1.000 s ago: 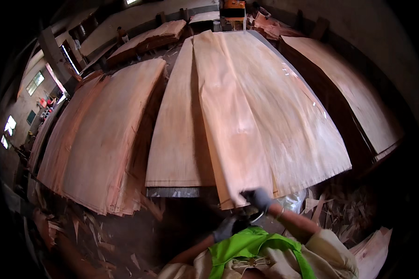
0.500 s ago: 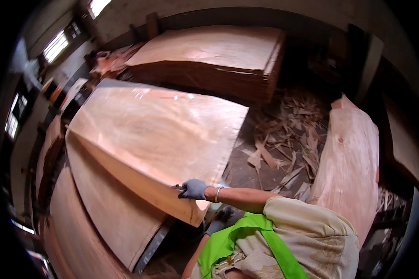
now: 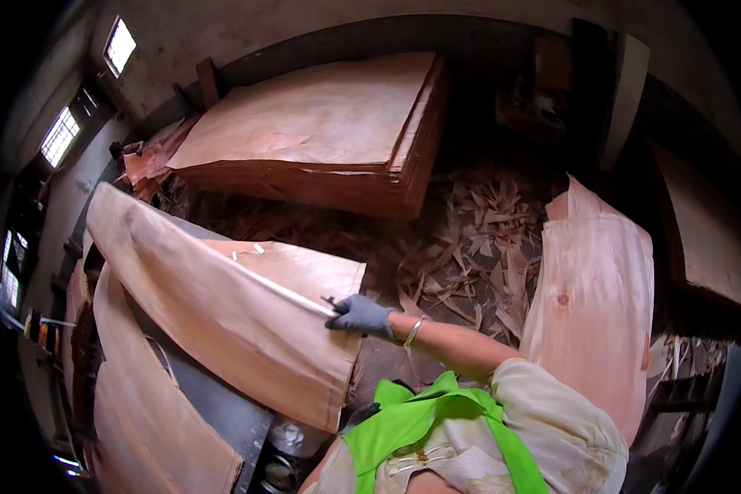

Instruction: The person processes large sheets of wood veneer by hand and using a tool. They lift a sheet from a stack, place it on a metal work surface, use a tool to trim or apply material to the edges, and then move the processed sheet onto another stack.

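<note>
My right hand [image 3: 360, 316], in a grey glove with a bracelet at the wrist, is closed on the raised edge of a large wood veneer sheet [image 3: 230, 317]. A small dark tool, its kind unclear, pokes out from the same fingers. The sheet bows up in a long curve and hangs down toward me. Beyond it shows a flatter piece of veneer [image 3: 317, 270]; I cannot tell whether it is a separate sheet. Low in front of my body, my left hand [image 3: 361, 417] is mostly hidden by the green apron, its fingers out of sight.
A grey tabletop [image 3: 222, 405] shows beneath the sheet. Another curved veneer [image 3: 144, 395] lies at the left. A tall veneer stack [image 3: 305, 115] stands at the back. Wood scraps [image 3: 490, 239] litter the floor, and a veneer-covered pile [image 3: 593, 305] stands at my right.
The veneer's gripped edge has been lifted and the sheet now bows upward, exposing the grey tabletop at the left. The whole view has shifted. My left hand has become more hidden.
</note>
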The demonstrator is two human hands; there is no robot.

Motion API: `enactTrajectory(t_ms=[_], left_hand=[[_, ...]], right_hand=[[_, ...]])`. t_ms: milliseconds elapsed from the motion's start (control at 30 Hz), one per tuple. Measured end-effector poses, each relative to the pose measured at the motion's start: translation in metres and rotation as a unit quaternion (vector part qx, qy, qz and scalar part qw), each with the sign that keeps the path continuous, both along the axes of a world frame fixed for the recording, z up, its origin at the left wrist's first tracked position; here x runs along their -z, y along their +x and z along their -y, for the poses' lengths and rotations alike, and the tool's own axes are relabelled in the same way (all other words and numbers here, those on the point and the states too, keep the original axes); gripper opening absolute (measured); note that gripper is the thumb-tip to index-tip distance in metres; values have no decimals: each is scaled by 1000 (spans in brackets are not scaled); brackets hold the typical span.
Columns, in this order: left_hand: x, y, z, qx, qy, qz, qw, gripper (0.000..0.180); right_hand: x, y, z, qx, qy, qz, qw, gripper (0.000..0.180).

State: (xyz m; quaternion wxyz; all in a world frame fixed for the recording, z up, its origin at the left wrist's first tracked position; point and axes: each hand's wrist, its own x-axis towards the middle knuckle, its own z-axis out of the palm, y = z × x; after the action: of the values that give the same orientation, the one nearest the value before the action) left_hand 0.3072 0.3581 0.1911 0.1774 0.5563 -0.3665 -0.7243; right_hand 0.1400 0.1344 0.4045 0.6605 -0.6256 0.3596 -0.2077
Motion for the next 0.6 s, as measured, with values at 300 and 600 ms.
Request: enactTrajectory(t_ms=[300,600], left_hand=[[58,-67,228,-146,-9,-69,987,41],[71,-116,455,-520,-75,-164,835,42]], right_hand=[[-16,-119,251,55,-72,-12,996,24],[-48,-234,522,112,-86,-41,989,22]])
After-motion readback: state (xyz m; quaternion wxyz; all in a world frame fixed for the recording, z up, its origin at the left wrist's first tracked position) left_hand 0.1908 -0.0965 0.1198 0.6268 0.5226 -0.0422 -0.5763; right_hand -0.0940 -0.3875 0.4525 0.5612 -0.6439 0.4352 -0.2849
